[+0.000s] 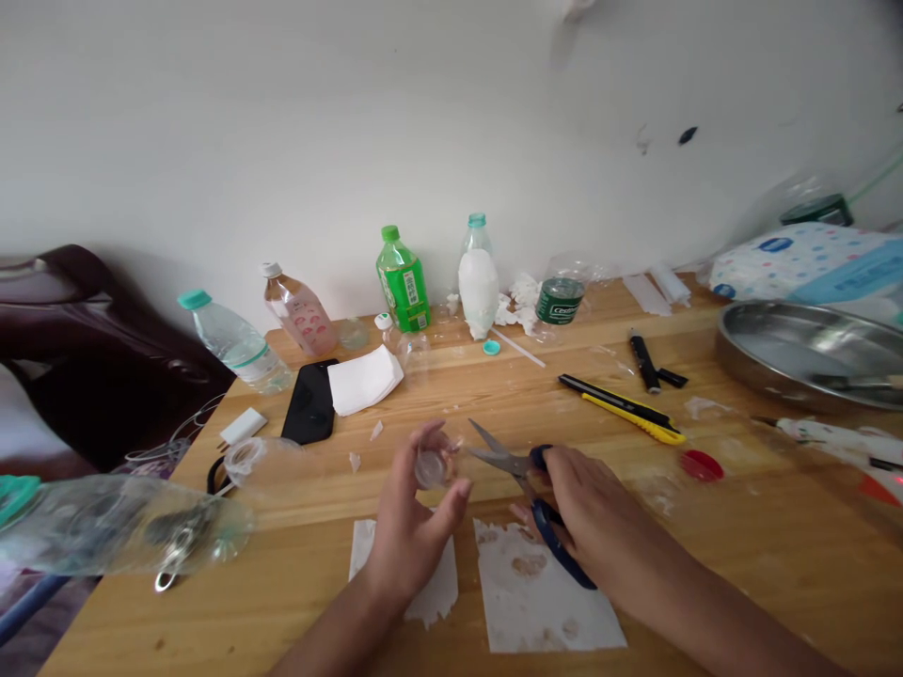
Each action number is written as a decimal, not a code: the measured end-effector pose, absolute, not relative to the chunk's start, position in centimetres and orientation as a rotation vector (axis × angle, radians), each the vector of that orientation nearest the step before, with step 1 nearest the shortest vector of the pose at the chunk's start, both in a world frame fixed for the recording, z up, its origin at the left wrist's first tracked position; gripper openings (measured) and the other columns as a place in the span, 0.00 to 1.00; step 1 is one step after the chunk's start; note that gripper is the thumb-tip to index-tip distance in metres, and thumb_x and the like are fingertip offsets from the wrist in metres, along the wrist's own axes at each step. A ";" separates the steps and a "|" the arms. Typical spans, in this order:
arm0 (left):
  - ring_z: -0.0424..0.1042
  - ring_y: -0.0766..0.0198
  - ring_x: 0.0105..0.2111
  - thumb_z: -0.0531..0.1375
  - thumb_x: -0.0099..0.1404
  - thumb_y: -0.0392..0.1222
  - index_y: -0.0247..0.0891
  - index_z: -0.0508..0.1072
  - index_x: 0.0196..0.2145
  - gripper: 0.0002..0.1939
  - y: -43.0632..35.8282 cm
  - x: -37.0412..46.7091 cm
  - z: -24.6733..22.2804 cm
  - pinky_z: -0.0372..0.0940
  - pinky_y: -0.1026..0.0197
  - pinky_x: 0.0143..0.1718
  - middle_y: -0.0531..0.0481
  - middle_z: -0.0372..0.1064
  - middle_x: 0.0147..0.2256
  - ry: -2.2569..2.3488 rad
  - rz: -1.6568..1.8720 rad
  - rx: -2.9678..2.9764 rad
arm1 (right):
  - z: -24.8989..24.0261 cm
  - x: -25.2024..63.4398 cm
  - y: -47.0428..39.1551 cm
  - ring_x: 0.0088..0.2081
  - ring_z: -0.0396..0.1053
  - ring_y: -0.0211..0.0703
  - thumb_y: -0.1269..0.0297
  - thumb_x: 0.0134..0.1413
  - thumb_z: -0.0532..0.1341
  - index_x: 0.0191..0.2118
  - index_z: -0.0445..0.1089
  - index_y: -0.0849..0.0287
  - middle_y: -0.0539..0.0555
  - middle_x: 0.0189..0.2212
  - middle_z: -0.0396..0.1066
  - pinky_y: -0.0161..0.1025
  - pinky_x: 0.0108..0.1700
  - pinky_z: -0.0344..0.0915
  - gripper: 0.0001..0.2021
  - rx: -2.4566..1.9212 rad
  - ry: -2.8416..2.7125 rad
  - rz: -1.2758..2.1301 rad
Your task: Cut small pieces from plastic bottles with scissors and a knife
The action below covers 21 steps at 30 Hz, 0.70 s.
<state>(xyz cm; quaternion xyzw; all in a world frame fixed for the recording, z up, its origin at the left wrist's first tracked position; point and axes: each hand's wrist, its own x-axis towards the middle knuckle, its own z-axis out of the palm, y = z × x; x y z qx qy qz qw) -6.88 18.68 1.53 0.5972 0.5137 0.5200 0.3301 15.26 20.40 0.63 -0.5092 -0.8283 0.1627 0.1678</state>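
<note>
My left hand (416, 517) curls around a small clear plastic piece (430, 468), round like a bottle neck or cup; its exact kind is hard to make out. In my right hand (599, 508) is a pair of scissors (504, 458) with dark blue handles. The blades are spread apart and point left toward the plastic piece, close to my left fingers. Below the hands lie two torn sheets of white paper, the left sheet (441, 588) partly under my left wrist and the right sheet (543, 602) stained with brownish spots.
A yellow utility knife (627, 411) and a red cap (701, 465) lie to the right, near a metal pan (734, 348). Along the wall stand a green bottle (405, 287) and a white-wrapped bottle (479, 291). On the left are a phone (310, 404) and a clear bottle (105, 527).
</note>
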 end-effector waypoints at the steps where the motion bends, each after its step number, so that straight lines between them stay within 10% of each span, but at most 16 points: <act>1: 0.69 0.61 0.47 0.61 0.67 0.45 0.46 0.65 0.56 0.21 18.8 -6.9 1.6 0.62 0.58 0.51 0.50 0.69 0.45 1.365 1.394 1.513 | 0.4 15.2 20.3 0.42 0.69 0.56 0.57 0.61 0.60 0.43 0.62 0.60 0.60 0.39 0.69 0.50 0.43 0.65 0.12 -1.414 -2.335 0.403; 8: 0.69 0.63 0.44 0.60 0.68 0.47 0.42 0.74 0.37 0.08 20.2 -7.3 0.8 0.61 0.61 0.49 0.53 0.71 0.39 1.374 1.522 1.084 | 0.7 14.6 20.4 0.36 0.67 0.50 0.51 0.64 0.55 0.39 0.60 0.56 0.56 0.34 0.67 0.47 0.39 0.65 0.13 -1.391 -2.088 0.443; 21: 0.69 0.64 0.42 0.67 0.61 0.47 0.41 0.75 0.36 0.09 20.0 -7.2 1.0 0.63 0.61 0.47 0.54 0.70 0.37 1.267 1.489 0.967 | 0.7 14.4 20.6 0.37 0.68 0.51 0.51 0.62 0.55 0.38 0.61 0.55 0.56 0.34 0.69 0.47 0.40 0.64 0.13 -1.498 -2.056 0.557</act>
